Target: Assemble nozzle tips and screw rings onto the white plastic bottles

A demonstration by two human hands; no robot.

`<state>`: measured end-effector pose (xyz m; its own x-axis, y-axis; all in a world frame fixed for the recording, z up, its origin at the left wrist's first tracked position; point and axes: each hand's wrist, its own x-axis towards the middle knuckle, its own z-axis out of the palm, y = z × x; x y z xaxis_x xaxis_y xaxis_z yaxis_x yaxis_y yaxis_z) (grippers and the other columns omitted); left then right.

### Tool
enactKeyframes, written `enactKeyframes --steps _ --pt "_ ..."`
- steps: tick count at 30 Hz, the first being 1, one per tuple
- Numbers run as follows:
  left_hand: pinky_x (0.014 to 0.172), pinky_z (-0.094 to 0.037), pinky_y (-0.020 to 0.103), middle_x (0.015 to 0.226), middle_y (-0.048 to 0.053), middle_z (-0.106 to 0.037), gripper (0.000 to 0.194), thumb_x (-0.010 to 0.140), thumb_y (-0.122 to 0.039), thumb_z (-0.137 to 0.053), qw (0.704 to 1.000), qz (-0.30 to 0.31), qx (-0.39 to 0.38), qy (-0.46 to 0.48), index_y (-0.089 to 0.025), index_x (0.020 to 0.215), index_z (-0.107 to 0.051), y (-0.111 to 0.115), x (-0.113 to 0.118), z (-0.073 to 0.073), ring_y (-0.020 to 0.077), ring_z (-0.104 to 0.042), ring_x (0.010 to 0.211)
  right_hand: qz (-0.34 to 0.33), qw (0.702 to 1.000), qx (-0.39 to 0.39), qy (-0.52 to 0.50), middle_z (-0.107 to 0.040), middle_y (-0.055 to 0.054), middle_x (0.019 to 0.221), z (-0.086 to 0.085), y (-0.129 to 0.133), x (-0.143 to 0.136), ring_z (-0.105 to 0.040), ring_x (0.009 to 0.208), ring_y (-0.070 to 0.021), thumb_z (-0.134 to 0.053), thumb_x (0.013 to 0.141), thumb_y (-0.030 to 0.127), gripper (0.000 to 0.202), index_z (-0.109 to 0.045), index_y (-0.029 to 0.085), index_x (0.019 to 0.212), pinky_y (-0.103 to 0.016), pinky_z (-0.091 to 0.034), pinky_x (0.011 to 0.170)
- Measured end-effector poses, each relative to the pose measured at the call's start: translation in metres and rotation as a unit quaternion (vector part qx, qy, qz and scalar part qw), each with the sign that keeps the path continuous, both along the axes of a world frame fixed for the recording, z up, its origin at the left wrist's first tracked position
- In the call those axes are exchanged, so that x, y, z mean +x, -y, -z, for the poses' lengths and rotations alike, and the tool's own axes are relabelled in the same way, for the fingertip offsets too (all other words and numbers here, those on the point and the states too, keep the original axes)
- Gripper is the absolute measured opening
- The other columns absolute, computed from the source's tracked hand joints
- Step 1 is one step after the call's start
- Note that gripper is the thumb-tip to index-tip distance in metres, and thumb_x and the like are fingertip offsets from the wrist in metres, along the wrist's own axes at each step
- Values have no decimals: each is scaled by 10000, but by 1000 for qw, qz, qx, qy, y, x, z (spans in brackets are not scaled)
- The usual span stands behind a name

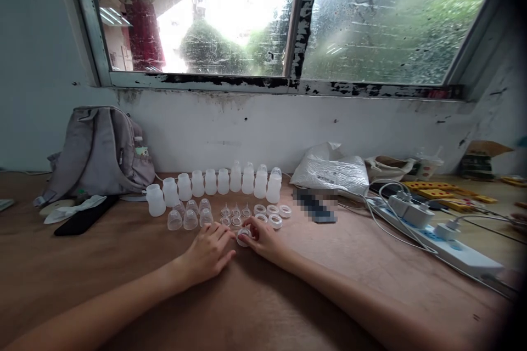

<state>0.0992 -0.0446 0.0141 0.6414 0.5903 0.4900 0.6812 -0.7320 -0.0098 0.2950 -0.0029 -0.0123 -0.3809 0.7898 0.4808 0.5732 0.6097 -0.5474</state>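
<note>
My right hand (262, 238) pinches a small clear ring-shaped part (244, 237) near the middle of the table. Just left of it, my left hand (208, 249) rests low over the wood with its fingers apart, holding nothing visible. Behind the hands lie several clear nipples (236, 211), with several white rings (272, 210) to their right. Clear domed caps (190, 219) stand to the left. A row of frosted bottles (210, 182) runs along the back; the ones at its right end, such as a capped bottle (274, 185), have tops on.
A grey backpack (102, 148) and a black phone (86, 215) sit on the left. Behind the rings is a silver padded bag (333, 170). Toward the right, a white power strip (461, 252) trails cables beside yellow pieces (438, 193). The wooden table (263, 307) meets a wall.
</note>
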Motion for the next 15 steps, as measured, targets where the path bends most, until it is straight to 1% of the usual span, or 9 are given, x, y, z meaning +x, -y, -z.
enactKeyframes --steps 1,3,6,9,12,15 --pt "807 -339 358 970 54 -543 213 806 -286 -455 1000 -2 -7 4 -194 991 -508 6 -3 4 218 -460 926 2 1000 20 16 -476 24 620 1 0 -6 -452 557 -110 -542 753 300 158 -515 186 858 -223 -356 525" --pt "802 -351 359 982 58 -545 240 804 -297 -464 999 -19 -14 26 -191 1017 -493 10 -10 9 219 -467 928 -11 998 49 34 -497 9 655 3 2 -16 -458 564 -111 -500 782 267 119 -505 184 867 -222 -363 534" --pt "793 -371 361 1014 66 -537 307 795 -332 -483 997 -48 -18 65 -186 1064 -457 5 -16 18 224 -476 937 -71 993 82 57 -537 -24 762 4 10 -27 -490 615 -117 -427 824 240 135 -478 186 937 -223 -390 580" --pt "785 -386 363 1010 71 -537 305 789 -345 -493 995 -49 -22 81 -177 1041 -458 -1 -19 26 222 -487 922 -123 982 107 92 -545 -46 826 2 18 -32 -509 675 -128 -397 828 208 165 -459 178 978 -224 -404 624" --pt "763 -398 359 966 69 -551 275 780 -350 -500 995 -41 -13 87 -172 989 -478 -2 -20 30 217 -503 883 -132 978 118 106 -543 -45 808 2 21 -33 -512 689 -134 -404 803 169 166 -456 173 961 -222 -407 627" --pt "742 -407 349 910 61 -563 254 772 -345 -507 995 -32 -7 97 -170 955 -489 0 -20 29 210 -517 844 -126 980 118 99 -542 -39 791 4 20 -34 -510 685 -134 -410 782 147 160 -457 180 931 -222 -405 623"
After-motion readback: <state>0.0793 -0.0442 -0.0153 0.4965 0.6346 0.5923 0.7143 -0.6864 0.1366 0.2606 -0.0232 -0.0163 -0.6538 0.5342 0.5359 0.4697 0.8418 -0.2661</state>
